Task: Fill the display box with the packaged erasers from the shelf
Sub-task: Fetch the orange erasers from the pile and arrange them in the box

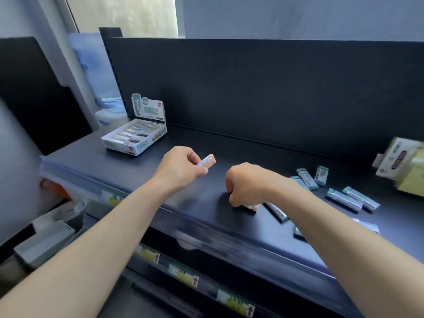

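Observation:
A white display box (110,143) with an upright printed flap stands at the far left of the dark shelf (229,148), and several packaged erasers lie in it. My left hand (181,169) pinches an orange packaged eraser (207,161) above the shelf, right of the box. My right hand (246,183) is curled down on the shelf, fingers round another orange-ended eraser (251,208), mostly hidden under it. Several teal packaged erasers (344,198) lie scattered on the shelf to the right.
A yellow-green carton (406,166) sits at the right edge of the shelf. A tall dark back panel (252,83) rises behind the shelf. Lower shelves with price labels (183,274) run below the front edge. A grey box (43,244) lies at lower left.

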Demonstrator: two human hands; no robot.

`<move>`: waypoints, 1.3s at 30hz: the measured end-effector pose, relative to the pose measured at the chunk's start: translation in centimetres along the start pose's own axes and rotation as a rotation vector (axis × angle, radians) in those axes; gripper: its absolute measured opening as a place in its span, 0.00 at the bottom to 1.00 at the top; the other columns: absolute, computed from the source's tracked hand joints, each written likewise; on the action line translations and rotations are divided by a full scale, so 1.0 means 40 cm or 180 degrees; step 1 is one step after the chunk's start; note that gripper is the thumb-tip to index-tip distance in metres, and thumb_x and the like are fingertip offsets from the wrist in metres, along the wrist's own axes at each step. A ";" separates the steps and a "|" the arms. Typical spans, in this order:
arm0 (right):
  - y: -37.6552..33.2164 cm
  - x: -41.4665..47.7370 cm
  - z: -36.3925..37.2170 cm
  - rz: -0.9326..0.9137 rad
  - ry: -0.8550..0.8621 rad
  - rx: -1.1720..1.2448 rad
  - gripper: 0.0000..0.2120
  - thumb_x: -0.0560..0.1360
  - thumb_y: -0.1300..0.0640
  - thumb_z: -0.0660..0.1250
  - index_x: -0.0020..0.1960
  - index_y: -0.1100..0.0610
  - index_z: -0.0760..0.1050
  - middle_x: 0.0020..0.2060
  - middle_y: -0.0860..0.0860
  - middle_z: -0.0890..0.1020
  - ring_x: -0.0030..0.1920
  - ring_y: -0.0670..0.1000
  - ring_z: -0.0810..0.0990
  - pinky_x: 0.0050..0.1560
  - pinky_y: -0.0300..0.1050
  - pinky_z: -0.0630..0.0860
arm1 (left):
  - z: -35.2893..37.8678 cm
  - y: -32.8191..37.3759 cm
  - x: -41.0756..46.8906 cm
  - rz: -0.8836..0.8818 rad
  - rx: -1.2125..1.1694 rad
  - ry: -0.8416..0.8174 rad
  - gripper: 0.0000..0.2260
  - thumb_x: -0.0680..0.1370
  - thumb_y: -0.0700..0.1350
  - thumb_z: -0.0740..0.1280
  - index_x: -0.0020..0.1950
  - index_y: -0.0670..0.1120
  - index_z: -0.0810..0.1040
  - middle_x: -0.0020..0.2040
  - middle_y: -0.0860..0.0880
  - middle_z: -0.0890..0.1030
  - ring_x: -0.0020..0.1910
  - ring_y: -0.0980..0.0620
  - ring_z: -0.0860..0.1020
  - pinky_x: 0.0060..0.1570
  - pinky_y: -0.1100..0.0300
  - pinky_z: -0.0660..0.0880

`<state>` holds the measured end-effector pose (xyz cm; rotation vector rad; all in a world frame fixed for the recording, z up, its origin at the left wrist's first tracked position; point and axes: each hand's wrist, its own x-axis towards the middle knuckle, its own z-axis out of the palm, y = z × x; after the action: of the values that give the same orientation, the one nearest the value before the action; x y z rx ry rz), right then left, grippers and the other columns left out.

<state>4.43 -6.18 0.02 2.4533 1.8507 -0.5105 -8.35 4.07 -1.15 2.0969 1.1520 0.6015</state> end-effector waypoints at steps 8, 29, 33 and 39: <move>-0.130 0.129 -0.059 -0.0105 0.0779 0.1171 0.07 0.72 0.59 0.65 0.45 0.61 0.79 0.38 0.54 0.85 0.38 0.53 0.81 0.45 0.51 0.80 | -0.148 -0.122 0.062 0.0043 -0.0414 0.0123 0.06 0.72 0.42 0.72 0.43 0.41 0.77 0.36 0.46 0.79 0.34 0.50 0.77 0.39 0.55 0.74; -0.423 0.498 -0.140 -0.0444 0.1884 0.2157 0.08 0.72 0.63 0.72 0.47 0.55 0.74 0.37 0.44 0.77 0.35 0.40 0.74 0.34 0.24 0.70 | -0.383 -0.377 0.337 0.0121 -0.0529 0.0338 0.08 0.71 0.38 0.73 0.45 0.45 0.76 0.39 0.48 0.78 0.40 0.49 0.75 0.43 0.57 0.72; -0.421 0.542 -0.140 -0.0476 0.1725 0.1952 0.08 0.72 0.62 0.72 0.47 0.54 0.74 0.42 0.49 0.79 0.35 0.40 0.74 0.30 0.24 0.69 | -0.374 -0.375 0.344 0.0004 -0.0556 0.0228 0.11 0.70 0.37 0.73 0.40 0.48 0.73 0.44 0.42 0.82 0.44 0.45 0.79 0.48 0.51 0.76; -0.421 0.593 -0.146 -0.0663 0.1356 0.1727 0.09 0.72 0.61 0.72 0.51 0.56 0.76 0.46 0.51 0.81 0.42 0.48 0.77 0.34 0.30 0.71 | -0.370 -0.361 0.355 -0.0081 -0.0401 0.0196 0.10 0.68 0.37 0.74 0.40 0.47 0.75 0.43 0.42 0.84 0.45 0.44 0.82 0.49 0.53 0.77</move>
<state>-4.28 22.10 2.00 2.9045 2.4217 -0.6032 -18.96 26.81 -0.66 1.9669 1.1428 0.7123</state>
